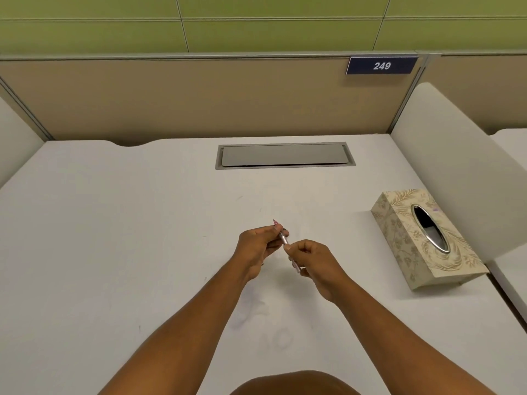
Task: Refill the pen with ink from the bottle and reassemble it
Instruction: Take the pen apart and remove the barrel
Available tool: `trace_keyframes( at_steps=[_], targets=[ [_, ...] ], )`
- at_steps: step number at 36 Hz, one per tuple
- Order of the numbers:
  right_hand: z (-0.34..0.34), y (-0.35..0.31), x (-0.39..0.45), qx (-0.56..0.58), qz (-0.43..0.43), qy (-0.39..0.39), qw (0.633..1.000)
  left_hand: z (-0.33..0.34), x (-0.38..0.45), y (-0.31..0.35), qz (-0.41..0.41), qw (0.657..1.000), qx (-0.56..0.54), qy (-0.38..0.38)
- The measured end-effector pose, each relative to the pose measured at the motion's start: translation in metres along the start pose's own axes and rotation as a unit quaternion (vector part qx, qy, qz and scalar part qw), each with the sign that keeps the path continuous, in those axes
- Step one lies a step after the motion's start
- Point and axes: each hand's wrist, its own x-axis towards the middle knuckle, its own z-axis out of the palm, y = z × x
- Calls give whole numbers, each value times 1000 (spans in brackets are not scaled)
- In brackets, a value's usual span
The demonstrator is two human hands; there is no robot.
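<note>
A thin pink and silver pen [284,240] is held slanted above the middle of the white desk [114,223], its nib end pointing up and away. My left hand [258,246] pinches the pen near the nib end. My right hand [312,262] grips the lower barrel end, which pokes out below its fingers. Both hands hide most of the pen. No ink bottle is in view.
A patterned tissue box [422,238] lies on the desk at the right. A grey cable hatch [285,155] is set into the desk at the back. Beige partitions [171,98] close the desk at the back and sides.
</note>
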Motion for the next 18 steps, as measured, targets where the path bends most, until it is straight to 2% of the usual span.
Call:
trace_keyframes(
  at_steps=[7, 18],
  targets=[
    [3, 2, -2, 22, 42, -7, 999, -6, 0, -5, -4, 1000, 6, -14],
    [4, 3, -8, 28, 25, 0, 999, -9, -2, -4, -7, 999, 13, -33]
  ],
)
